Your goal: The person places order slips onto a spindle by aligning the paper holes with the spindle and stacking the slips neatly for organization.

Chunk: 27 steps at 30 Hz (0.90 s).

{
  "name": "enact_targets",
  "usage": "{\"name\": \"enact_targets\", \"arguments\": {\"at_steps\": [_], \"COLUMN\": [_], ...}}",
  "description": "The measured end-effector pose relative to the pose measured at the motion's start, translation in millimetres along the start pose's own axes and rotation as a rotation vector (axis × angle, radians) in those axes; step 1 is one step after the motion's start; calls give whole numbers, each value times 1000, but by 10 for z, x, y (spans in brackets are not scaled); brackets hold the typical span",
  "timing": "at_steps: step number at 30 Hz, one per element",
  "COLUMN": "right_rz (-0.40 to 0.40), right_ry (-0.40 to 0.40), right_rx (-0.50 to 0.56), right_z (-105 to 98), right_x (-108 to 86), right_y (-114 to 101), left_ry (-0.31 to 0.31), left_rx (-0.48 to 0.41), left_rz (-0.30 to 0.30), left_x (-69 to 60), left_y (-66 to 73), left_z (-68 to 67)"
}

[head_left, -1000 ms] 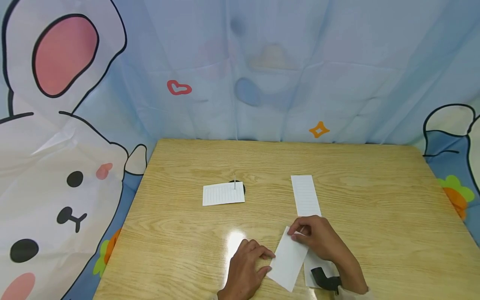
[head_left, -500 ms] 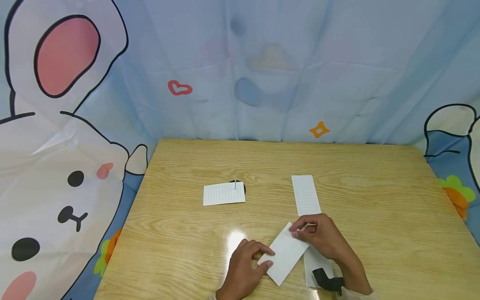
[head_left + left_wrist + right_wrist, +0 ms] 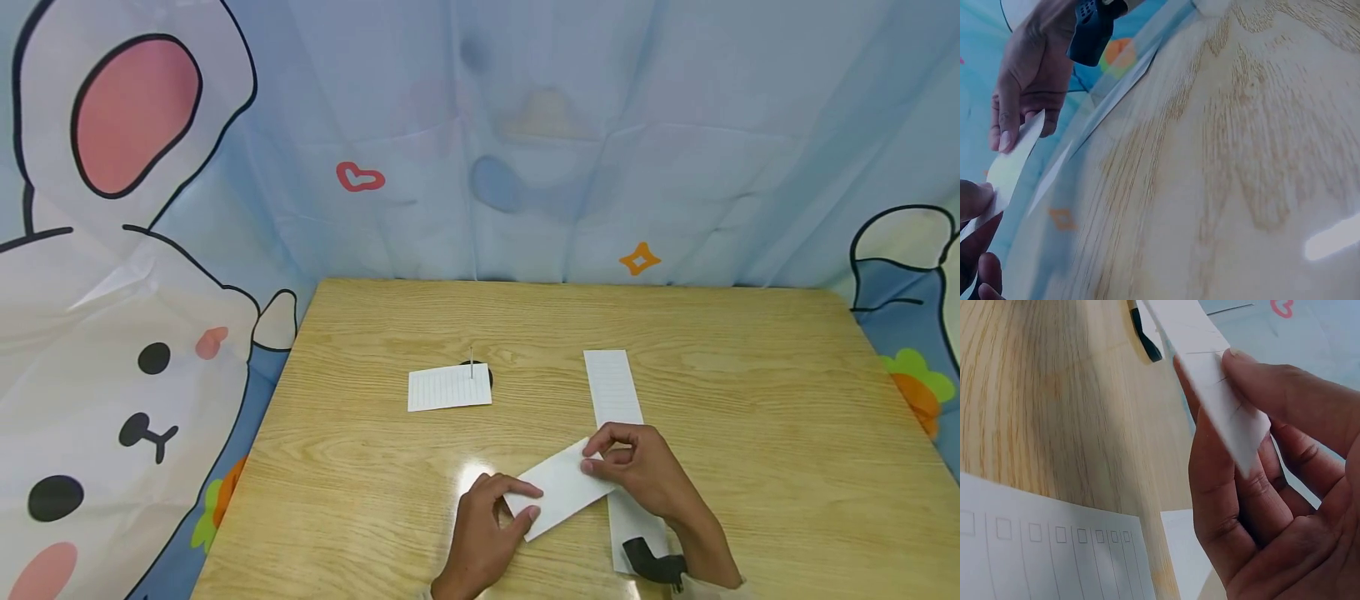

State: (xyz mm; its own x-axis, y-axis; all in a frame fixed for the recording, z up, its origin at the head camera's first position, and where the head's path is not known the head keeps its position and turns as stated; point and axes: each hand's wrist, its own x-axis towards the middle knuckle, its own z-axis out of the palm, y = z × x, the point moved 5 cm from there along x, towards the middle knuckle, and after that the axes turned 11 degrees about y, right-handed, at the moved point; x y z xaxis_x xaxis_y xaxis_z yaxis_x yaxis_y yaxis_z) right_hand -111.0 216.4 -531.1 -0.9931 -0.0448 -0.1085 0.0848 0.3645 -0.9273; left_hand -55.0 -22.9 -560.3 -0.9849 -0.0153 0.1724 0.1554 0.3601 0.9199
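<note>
A white slip of paper is held slantwise between my two hands over the near middle of the table. My left hand pinches its left end between thumb and fingers. At the upper right end, my right hand grips it with thumb and fingertips. Printed lines show on the slip in the right wrist view. Beyond the hands, a thin upright spike on a dark round base carries a lined slip, which the spike pierces near its right end.
A lined slip lies flat behind my right hand. Another white slip lies under my right wrist, partly hidden by the wrist and its black camera mount. A cartoon-printed curtain hangs behind the wooden table.
The held slip has turned from steeply slanted to flatter, its left end swinging up and left. My right hand has shifted slightly; the left has followed the slip's end.
</note>
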Motion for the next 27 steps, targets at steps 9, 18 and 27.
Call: {"name": "enact_targets", "arguments": {"at_steps": [9, 18, 27], "right_rz": [6, -5, -23], "right_ry": [-24, -37, -38], "right_rx": [16, -5, 36], "right_z": [45, 79, 149], "right_x": [3, -16, 10], "right_y": [-5, -58, -64], "left_ry": [72, 131, 182], "left_rx": [-68, -76, -96], "left_rz": [-40, -48, -38], "left_x": [67, 133, 190], "left_y": [-16, -48, -21], "left_z": [-100, -201, -304]}}
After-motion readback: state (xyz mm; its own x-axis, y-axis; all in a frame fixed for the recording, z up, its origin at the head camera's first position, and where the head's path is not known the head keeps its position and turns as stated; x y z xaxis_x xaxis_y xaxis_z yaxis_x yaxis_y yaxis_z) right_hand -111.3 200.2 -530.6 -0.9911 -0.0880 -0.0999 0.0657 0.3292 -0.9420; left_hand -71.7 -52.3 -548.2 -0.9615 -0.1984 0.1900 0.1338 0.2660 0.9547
